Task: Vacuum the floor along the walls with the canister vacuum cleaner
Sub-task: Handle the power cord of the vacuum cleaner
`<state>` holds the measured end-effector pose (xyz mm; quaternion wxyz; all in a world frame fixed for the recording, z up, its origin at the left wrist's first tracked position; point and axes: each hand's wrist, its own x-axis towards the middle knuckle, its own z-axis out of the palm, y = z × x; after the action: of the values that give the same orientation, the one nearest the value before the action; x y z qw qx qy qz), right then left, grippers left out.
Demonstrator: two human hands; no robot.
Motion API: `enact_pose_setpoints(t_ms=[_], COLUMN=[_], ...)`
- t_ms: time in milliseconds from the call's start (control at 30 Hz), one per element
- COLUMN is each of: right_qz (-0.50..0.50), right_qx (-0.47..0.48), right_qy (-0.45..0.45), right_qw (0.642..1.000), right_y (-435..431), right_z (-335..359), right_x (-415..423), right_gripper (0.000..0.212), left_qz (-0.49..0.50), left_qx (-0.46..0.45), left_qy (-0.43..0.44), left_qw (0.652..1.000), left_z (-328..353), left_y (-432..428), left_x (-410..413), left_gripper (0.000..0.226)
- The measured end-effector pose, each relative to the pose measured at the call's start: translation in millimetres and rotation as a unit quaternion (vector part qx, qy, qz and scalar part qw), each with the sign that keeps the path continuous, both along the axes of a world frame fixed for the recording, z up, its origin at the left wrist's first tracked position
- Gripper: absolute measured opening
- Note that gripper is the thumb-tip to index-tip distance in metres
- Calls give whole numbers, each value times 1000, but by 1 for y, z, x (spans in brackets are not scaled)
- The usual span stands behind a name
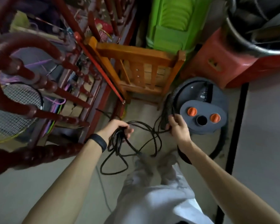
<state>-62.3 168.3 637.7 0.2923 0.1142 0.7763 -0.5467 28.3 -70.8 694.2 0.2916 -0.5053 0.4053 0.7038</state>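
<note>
Still setting up: the left grip [118, 131] is curled round a bundle of cord [116, 143], and the right grip [179, 128] pinches a strand beside the vacuum cleaner [202, 109], which stands on the floor [39, 183]. Next, likely: shake the loops free before plugging in.

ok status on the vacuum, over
Left hand grips bundled power cord. Right hand pinches same cord beside canister vacuum. Cord loops tangled on floor; wooden chair crowds the canister.
</note>
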Motion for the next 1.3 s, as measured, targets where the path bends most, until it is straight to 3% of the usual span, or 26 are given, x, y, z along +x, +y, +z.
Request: enact_pose_setpoints(t_ms=[67, 133, 200, 267, 367, 467, 567, 667, 733, 800, 900, 1067, 1300], right_qz=[150, 297, 384, 426, 399, 363, 369, 248, 141, 109, 94, 127, 145], right_qx=[-9, 16, 63, 110, 109, 111, 148, 53, 23, 75, 179, 277, 417], right_qy=[69, 120, 165, 183, 149, 113, 74, -132, -192, -132, -36, -99, -30], right_qw=[986, 947, 906, 879, 898, 918, 914, 958, 971, 982, 979, 947, 897], right_y=[15, 23, 27, 28, 40, 67, 99, 125, 142, 155, 162, 130, 108], right_z=[26, 41, 39, 39, 37, 31, 15, 2, -4, -16, -58, -127, -153], right_x=[23, 44, 58, 67, 69, 54, 29, -19, -64, -117, -195, -255, -229], right_gripper=[12, 15, 18, 23, 33, 11, 14, 11, 19, 12, 42, 94, 71], left_qz=[26, 27, 12, -10, -9, 88, 112, 141, 170, 160, 155, 168, 242], left_qx=[-43, 1, 50, 97, 126, 112, 124, 94, 36, -27, -105, -180, -197], left_qy=[-21, -4, 23, 51, 88, 111, 103, 95, 92, 81, 45, 26, -35], left_qw=[999, 1000, 998, 994, 988, 984, 981, 981, 980, 983, 981, 969, 950], left_z=[-10, -19, -18, -21, -25, -27, -35, -53, -70, -84, -104, -119, -129], left_y=[6, 22, 43, 64, 93, 113, 124, 143, 155, 164, 174, 182, 174], left_x=[-7, -23, -43, -61, -77, -84, -87, -95, -103, -108, -107, -83, -18], left_gripper=[23, 34, 37, 24, 27, 25, 30, 35, 39, 46, 45, 40, 39])
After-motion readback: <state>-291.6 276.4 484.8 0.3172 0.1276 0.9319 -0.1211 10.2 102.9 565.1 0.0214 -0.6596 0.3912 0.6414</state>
